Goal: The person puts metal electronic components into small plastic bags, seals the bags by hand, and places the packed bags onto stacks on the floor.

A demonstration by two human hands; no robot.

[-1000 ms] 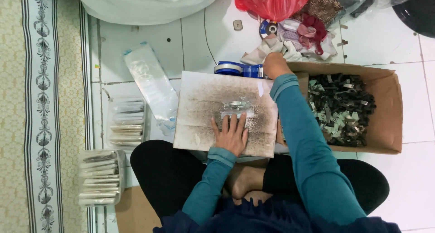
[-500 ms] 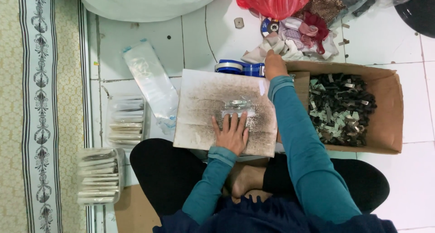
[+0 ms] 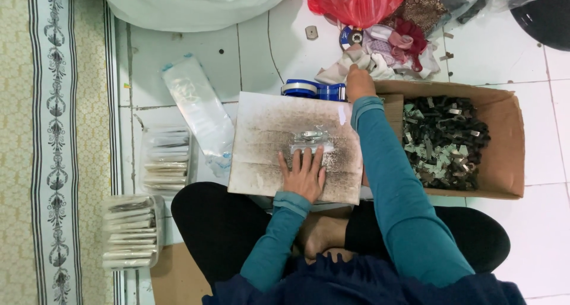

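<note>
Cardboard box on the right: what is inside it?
The cardboard box holds a loose heap of small dark and pale green pieces, some with metal glints. The box's floor is covered by the heap, and the right forearm hides its near-left corner.

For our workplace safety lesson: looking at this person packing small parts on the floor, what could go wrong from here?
1. The left hand alone pins the small clear packet on the board; the packet might slip.
2. The right hand reaches beyond the board, beside the tape dispenser; its sleeve could brush parts from the open cardboard box.
3. The board rests on the lap and may tip.
</note>
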